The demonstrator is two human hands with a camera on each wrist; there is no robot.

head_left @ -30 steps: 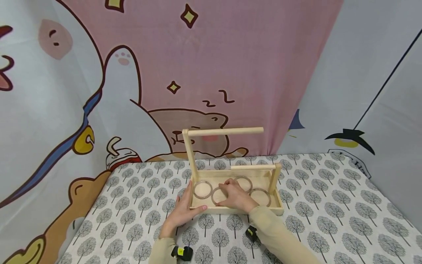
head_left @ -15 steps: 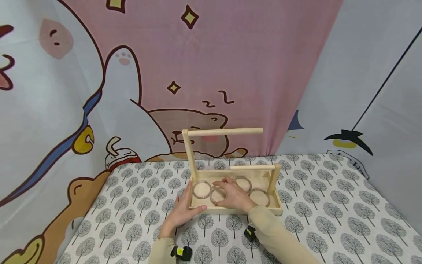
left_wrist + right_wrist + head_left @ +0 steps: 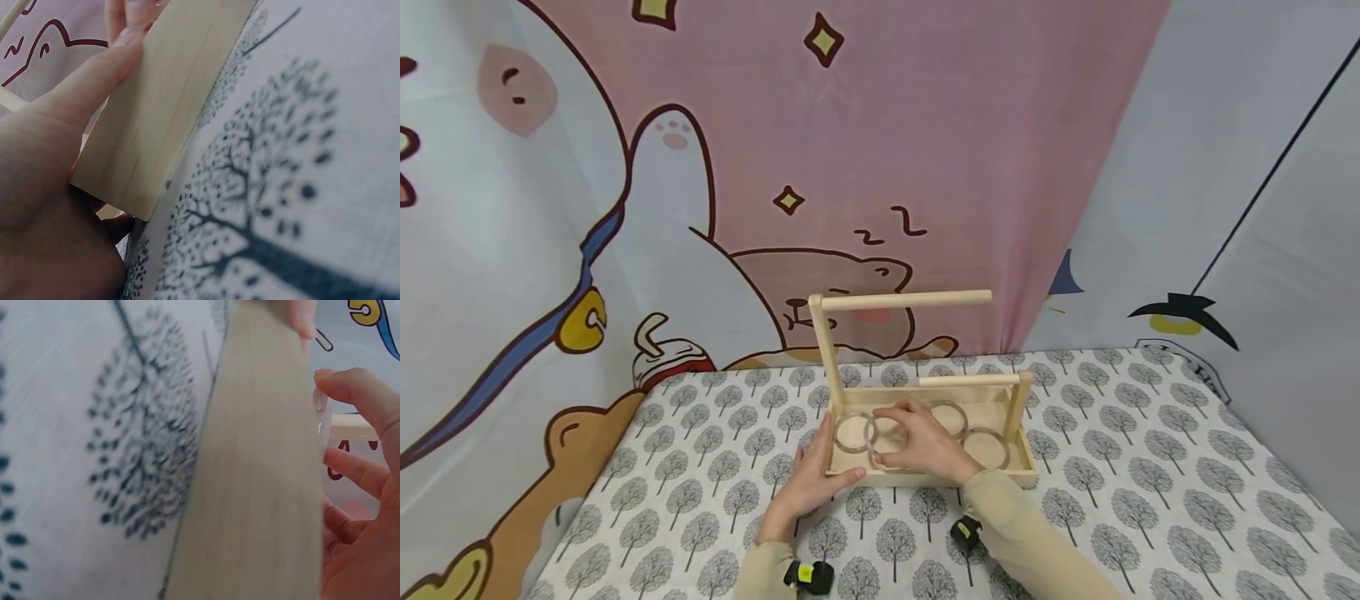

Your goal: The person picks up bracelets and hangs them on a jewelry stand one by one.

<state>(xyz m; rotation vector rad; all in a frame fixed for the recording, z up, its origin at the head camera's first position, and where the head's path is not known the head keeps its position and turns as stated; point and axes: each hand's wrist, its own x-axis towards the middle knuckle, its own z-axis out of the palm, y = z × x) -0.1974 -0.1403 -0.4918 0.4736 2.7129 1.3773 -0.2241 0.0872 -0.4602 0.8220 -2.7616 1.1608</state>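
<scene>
A pale wooden jewellery tray (image 3: pixel 951 479) lies on the tree-print cloth. My left hand (image 3: pixel 808 483) holds its left end, fingers along the side and thumb over the front edge. Between thumb and fingers, my right hand (image 3: pixel 928 446) pinches a translucent bangle (image 3: pixel 321 422), partly hidden by that hand in the head view. It looks raised at the tray's front wall in the right wrist view. In the head view it overlaps the edge of the left bangle (image 3: pixel 837 433). Another bangle (image 3: pixel 966 419) lies behind the right hand, and one more bangle (image 3: pixel 1007 454) to its right.
From the tray's left end rises a tall wooden post (image 3: pixel 826 350) with a bar (image 3: pixel 910 300) pointing right. A shorter post (image 3: pixel 1018 408) at the right end carries a bar (image 3: pixel 970 381) pointing left, behind the right hand. A cartoon curtain (image 3: pixel 962 167) hangs behind the table.
My right hand has moved slightly left with the bangle, which now overlaps the left one in the head view. The left hand keeps its place on the tray.
</scene>
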